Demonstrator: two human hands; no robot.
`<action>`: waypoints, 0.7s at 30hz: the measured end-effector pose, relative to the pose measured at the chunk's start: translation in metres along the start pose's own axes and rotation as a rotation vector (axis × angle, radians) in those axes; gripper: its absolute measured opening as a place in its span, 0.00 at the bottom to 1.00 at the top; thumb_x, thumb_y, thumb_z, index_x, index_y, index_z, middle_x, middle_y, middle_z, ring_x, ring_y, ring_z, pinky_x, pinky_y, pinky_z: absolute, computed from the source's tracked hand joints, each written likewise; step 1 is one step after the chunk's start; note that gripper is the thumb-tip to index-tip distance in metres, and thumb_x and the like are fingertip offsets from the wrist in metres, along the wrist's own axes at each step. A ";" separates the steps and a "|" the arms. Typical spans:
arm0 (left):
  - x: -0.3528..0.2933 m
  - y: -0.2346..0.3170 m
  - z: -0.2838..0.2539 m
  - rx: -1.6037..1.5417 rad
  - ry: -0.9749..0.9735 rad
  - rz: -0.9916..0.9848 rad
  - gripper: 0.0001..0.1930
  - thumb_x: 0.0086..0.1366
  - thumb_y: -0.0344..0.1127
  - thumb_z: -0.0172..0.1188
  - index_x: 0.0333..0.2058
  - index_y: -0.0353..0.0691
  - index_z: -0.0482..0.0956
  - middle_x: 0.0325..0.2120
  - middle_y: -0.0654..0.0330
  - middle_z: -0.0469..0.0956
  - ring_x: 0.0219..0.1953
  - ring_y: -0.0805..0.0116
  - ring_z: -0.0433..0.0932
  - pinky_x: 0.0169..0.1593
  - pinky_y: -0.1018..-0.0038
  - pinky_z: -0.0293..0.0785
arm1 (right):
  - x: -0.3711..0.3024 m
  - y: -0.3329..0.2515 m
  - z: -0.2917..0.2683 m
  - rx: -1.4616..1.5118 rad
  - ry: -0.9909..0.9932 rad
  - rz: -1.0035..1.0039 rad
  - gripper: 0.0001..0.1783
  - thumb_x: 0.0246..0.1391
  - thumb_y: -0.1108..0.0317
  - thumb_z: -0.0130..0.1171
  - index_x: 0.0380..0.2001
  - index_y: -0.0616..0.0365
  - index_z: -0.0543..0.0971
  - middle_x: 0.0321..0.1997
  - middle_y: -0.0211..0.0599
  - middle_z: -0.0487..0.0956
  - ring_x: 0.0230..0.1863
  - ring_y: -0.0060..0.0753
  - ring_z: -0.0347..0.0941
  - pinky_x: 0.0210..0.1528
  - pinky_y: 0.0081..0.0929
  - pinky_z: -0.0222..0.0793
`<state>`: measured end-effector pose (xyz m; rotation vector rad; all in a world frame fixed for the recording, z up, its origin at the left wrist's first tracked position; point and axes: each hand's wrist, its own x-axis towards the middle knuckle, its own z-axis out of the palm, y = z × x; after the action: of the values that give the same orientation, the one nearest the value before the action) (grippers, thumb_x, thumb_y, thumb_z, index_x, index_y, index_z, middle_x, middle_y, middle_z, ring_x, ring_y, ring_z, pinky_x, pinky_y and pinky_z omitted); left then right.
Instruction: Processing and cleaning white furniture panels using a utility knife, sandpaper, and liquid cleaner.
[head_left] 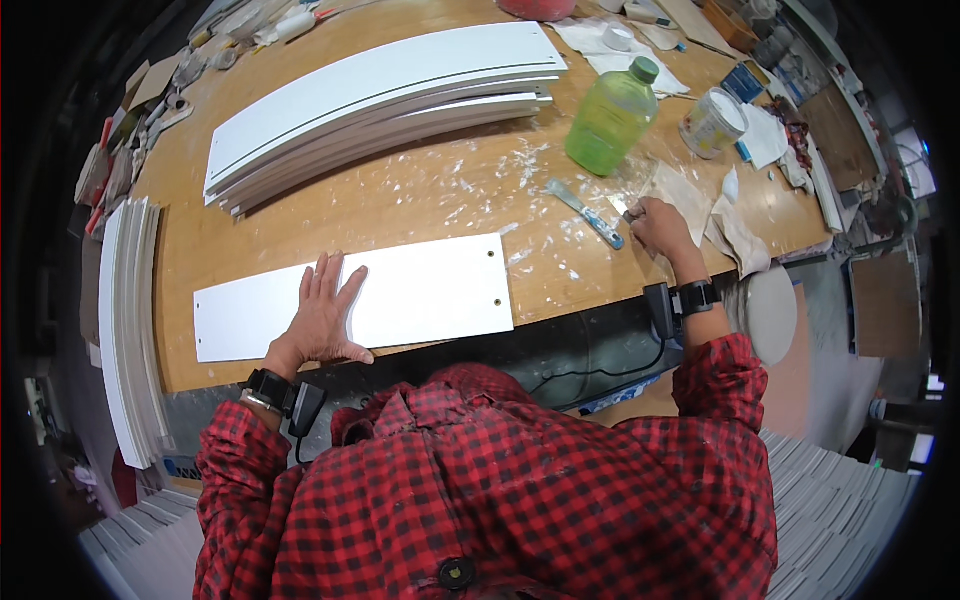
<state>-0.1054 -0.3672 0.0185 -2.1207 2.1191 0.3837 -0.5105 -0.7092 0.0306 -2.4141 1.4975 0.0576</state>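
A long white panel [425,298] with small holes near its ends lies along the near edge of the table. My left hand [325,312] rests flat on it, fingers spread and thumb by the front edge. Farther right, my right hand [660,228] is closed low over the tabletop. A small pale flat piece [617,205] shows at its fingertips; whether the fingers grip it is unclear. Left of that hand lies a putty knife [586,214] with a blue handle, and a beige cloth or sandpaper sheet [682,196] lies just beyond it.
A stack of white panels [385,88] sits at the back, and more panels [130,330] stand at the left edge. A green bottle [612,118] and a white tub [714,124] stand at the back right. White smears mark the wooden table [440,195].
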 end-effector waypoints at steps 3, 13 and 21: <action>-0.011 -0.003 -0.004 -0.004 0.020 -0.010 0.68 0.28 0.82 0.56 0.64 0.43 0.50 0.63 0.36 0.42 0.66 0.35 0.37 0.65 0.46 0.33 | 0.003 -0.015 0.006 -0.047 0.018 -0.001 0.13 0.38 0.67 0.59 0.30 0.61 0.78 0.32 0.50 0.79 0.38 0.51 0.76 0.40 0.39 0.71; -0.003 0.010 -0.002 -0.133 0.043 0.034 0.65 0.31 0.78 0.59 0.65 0.49 0.46 0.64 0.37 0.40 0.66 0.36 0.36 0.65 0.46 0.32 | 0.020 0.042 0.027 0.047 0.042 -0.060 0.10 0.38 0.71 0.57 0.29 0.59 0.75 0.29 0.49 0.78 0.33 0.53 0.75 0.35 0.41 0.70; -0.002 0.002 -0.006 -0.138 0.027 0.018 0.65 0.30 0.75 0.64 0.65 0.47 0.49 0.63 0.35 0.41 0.66 0.35 0.37 0.64 0.44 0.34 | -0.001 0.020 0.020 -0.042 0.162 -0.040 0.14 0.44 0.61 0.59 0.30 0.60 0.76 0.32 0.52 0.78 0.37 0.55 0.74 0.40 0.43 0.70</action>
<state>-0.1069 -0.3664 0.0251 -2.1926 2.1874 0.5212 -0.5259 -0.7111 0.0070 -2.5347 1.5289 -0.1190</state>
